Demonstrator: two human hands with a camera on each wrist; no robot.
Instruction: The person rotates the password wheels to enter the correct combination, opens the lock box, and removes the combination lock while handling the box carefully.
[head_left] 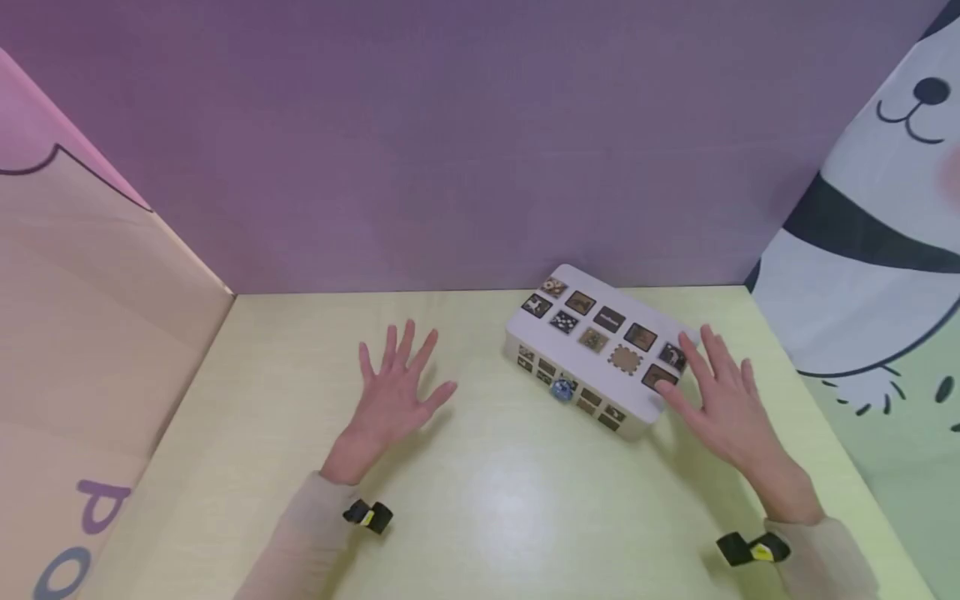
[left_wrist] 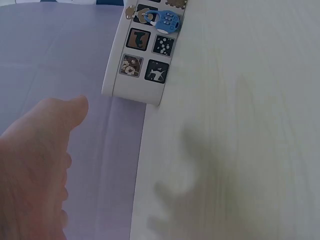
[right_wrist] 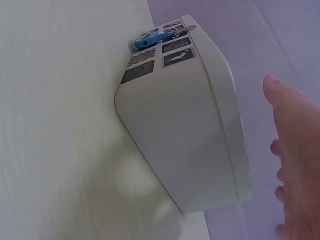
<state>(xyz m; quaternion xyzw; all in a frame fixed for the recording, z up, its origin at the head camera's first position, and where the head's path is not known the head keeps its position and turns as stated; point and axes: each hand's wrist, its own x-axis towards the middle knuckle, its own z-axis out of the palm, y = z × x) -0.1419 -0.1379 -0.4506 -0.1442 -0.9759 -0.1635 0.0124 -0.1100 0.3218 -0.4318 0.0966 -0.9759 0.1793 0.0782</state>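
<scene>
A white lidded box with rows of small square pictures on its lid and front stands at an angle on the table. On its front hangs a small blue combination padlock, which the left wrist view shows with dials and a metal hasp beside it. My right hand is spread at the box's right end, its thumb and forefinger overlapping the lid's corner in the head view; the right wrist view shows a gap between thumb and box. My left hand is spread above the table, left of the box, holding nothing.
The pale wooden table meets a purple cloth wall close behind the box. A printed panel with letters borders the left side, and a panda-print panel the right.
</scene>
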